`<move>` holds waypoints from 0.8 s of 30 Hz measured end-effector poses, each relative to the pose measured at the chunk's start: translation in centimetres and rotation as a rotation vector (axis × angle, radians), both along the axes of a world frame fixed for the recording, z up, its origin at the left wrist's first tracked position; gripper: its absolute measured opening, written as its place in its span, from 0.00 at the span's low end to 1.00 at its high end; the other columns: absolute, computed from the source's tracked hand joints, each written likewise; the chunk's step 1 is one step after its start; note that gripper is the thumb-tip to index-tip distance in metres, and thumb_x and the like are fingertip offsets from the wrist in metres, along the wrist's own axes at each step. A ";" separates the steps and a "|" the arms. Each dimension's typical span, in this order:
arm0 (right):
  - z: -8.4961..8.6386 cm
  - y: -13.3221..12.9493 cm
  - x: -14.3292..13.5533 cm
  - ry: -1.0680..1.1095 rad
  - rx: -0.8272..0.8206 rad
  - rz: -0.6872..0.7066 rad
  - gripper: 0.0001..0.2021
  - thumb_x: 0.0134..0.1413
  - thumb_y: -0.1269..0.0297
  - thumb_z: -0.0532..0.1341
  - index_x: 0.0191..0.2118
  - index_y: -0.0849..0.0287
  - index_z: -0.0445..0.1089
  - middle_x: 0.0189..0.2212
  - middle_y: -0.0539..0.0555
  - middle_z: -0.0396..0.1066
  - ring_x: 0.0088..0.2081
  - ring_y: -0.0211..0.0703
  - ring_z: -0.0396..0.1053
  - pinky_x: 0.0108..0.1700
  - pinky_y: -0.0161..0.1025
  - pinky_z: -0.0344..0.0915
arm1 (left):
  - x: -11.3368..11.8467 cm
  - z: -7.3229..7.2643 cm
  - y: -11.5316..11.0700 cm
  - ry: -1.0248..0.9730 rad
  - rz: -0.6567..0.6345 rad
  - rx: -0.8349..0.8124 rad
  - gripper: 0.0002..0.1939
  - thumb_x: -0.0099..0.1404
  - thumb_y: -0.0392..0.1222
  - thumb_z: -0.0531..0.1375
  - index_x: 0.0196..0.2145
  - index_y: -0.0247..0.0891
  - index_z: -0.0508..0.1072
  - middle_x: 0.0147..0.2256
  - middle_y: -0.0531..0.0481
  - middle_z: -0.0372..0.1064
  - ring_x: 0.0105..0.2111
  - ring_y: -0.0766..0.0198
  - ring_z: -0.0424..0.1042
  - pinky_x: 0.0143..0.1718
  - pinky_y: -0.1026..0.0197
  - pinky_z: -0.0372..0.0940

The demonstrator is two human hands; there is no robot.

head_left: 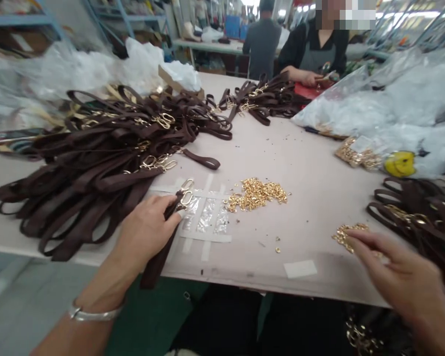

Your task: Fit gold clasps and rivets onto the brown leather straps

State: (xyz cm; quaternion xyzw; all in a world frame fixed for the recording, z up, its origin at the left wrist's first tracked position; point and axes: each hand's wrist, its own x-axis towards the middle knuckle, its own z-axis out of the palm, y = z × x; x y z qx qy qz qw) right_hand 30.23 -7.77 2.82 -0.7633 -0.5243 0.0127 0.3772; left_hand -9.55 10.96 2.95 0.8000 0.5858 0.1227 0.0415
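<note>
My left hand [150, 230] is closed around a dark brown strap [159, 262] with gold clasps [186, 192] at its far end. The strap's lower end hangs over the table's front edge. Over at the right, my right hand [396, 267] has its thumb and forefinger together at a small pile of gold metal pieces [343, 235]. Whatever lies between those fingertips is too small to make out. A larger heap of gold pieces [257, 194] lies mid-table, beside clear plastic taped down with white strips [205, 237].
Brown straps with gold hooks [107, 168] are piled at left, more straps [422, 222] at right. Plastic bags [404, 104] stand at the back right, near a bag of gold parts [358, 153]. A co-worker [315, 54] sits across the table. A paper slip [300, 269] lies in front.
</note>
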 end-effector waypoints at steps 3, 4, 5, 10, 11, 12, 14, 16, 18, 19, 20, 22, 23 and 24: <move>-1.8 -0.2 -4.3 -0.104 -0.030 0.262 0.06 0.60 0.60 0.62 0.41 0.52 0.75 0.37 0.53 0.77 0.38 0.46 0.74 0.44 0.43 0.70 | -0.1 -0.7 0.7 0.073 -0.013 0.006 0.19 0.66 0.46 0.54 0.50 0.35 0.73 0.48 0.33 0.73 0.48 0.37 0.72 0.48 0.40 0.67; -2.4 0.2 -5.6 -0.108 -0.030 0.313 0.06 0.61 0.63 0.61 0.42 0.53 0.74 0.37 0.53 0.77 0.39 0.45 0.74 0.44 0.43 0.69 | -0.1 -0.7 0.8 0.084 -0.004 0.014 0.19 0.66 0.46 0.54 0.50 0.35 0.73 0.48 0.34 0.73 0.48 0.37 0.73 0.48 0.41 0.68; -2.9 0.6 -6.8 -0.113 -0.036 0.340 0.06 0.62 0.65 0.61 0.43 0.54 0.73 0.37 0.53 0.76 0.40 0.45 0.73 0.45 0.42 0.69 | -0.2 -0.7 0.9 0.091 0.005 0.018 0.19 0.67 0.47 0.54 0.50 0.36 0.73 0.48 0.35 0.73 0.47 0.38 0.73 0.47 0.42 0.68; -3.5 1.8 -8.7 -0.155 -0.072 0.373 0.06 0.64 0.66 0.59 0.44 0.56 0.72 0.37 0.53 0.74 0.41 0.43 0.71 0.45 0.41 0.67 | -0.9 -0.6 1.3 0.098 0.021 -0.019 0.19 0.68 0.45 0.51 0.51 0.38 0.72 0.49 0.38 0.73 0.48 0.42 0.74 0.47 0.45 0.68; -3.5 1.9 -8.6 -0.163 -0.070 0.374 0.06 0.65 0.66 0.59 0.44 0.56 0.72 0.37 0.53 0.74 0.41 0.43 0.71 0.45 0.41 0.67 | -1.0 -0.6 1.4 0.101 0.017 -0.026 0.19 0.68 0.45 0.50 0.52 0.38 0.72 0.50 0.38 0.73 0.48 0.42 0.74 0.47 0.46 0.68; -3.6 2.1 -8.4 -0.175 -0.065 0.374 0.07 0.65 0.66 0.58 0.45 0.56 0.72 0.38 0.53 0.74 0.41 0.43 0.71 0.45 0.41 0.67 | -1.2 -0.7 1.5 0.106 0.015 -0.032 0.20 0.68 0.44 0.50 0.52 0.37 0.72 0.50 0.38 0.73 0.48 0.42 0.74 0.48 0.46 0.68; -3.8 2.4 -8.0 -0.211 -0.059 0.372 0.08 0.65 0.67 0.58 0.46 0.56 0.72 0.39 0.53 0.74 0.41 0.43 0.71 0.46 0.41 0.67 | -1.3 -0.7 1.7 0.110 0.016 -0.033 0.20 0.68 0.42 0.49 0.52 0.35 0.72 0.50 0.38 0.74 0.49 0.43 0.74 0.48 0.47 0.67; -4.0 2.7 -7.7 -0.258 -0.059 0.379 0.09 0.66 0.67 0.57 0.48 0.56 0.72 0.40 0.53 0.74 0.42 0.44 0.71 0.46 0.41 0.66 | -1.4 -0.7 1.7 0.114 0.016 -0.033 0.20 0.68 0.41 0.49 0.52 0.35 0.73 0.50 0.39 0.74 0.49 0.45 0.74 0.49 0.49 0.67; -4.1 3.0 -7.7 -0.289 -0.047 0.400 0.10 0.66 0.66 0.56 0.49 0.56 0.71 0.41 0.53 0.74 0.42 0.44 0.71 0.47 0.41 0.66 | -1.3 -0.6 1.5 0.127 0.007 -0.031 0.19 0.68 0.40 0.50 0.51 0.36 0.74 0.50 0.40 0.74 0.49 0.47 0.74 0.50 0.51 0.66; -4.1 3.2 -7.7 -0.294 -0.035 0.413 0.10 0.66 0.66 0.56 0.50 0.55 0.71 0.41 0.53 0.74 0.43 0.44 0.71 0.47 0.41 0.65 | -1.2 -0.5 1.5 0.140 0.001 -0.028 0.19 0.67 0.39 0.50 0.50 0.36 0.74 0.49 0.40 0.75 0.49 0.48 0.74 0.50 0.51 0.66; -4.1 3.4 -7.8 -0.296 -0.023 0.423 0.10 0.66 0.65 0.56 0.49 0.55 0.71 0.41 0.53 0.74 0.43 0.44 0.71 0.48 0.41 0.65 | -1.1 -0.4 1.4 0.155 -0.004 -0.023 0.19 0.67 0.38 0.50 0.50 0.35 0.74 0.49 0.40 0.75 0.48 0.48 0.74 0.50 0.52 0.66; -3.8 4.0 -8.1 -0.299 -0.008 0.437 0.10 0.66 0.65 0.57 0.48 0.55 0.71 0.41 0.53 0.74 0.43 0.44 0.71 0.48 0.41 0.65 | -0.9 -0.2 1.4 0.183 -0.011 -0.014 0.18 0.67 0.37 0.50 0.50 0.35 0.75 0.48 0.40 0.75 0.47 0.49 0.75 0.49 0.53 0.67; -3.6 4.3 -8.3 -0.306 -0.007 0.447 0.09 0.65 0.65 0.57 0.48 0.55 0.72 0.41 0.52 0.75 0.43 0.44 0.71 0.48 0.41 0.65 | -0.8 -0.1 1.4 0.193 -0.012 -0.013 0.18 0.67 0.37 0.51 0.49 0.35 0.75 0.48 0.40 0.75 0.47 0.49 0.75 0.48 0.53 0.67; -3.3 4.7 -8.5 -0.315 -0.007 0.460 0.09 0.65 0.66 0.57 0.47 0.56 0.72 0.40 0.52 0.75 0.43 0.44 0.71 0.48 0.41 0.65 | -0.7 0.0 1.5 0.198 -0.010 -0.014 0.18 0.67 0.37 0.51 0.49 0.35 0.75 0.48 0.41 0.76 0.46 0.49 0.75 0.47 0.53 0.67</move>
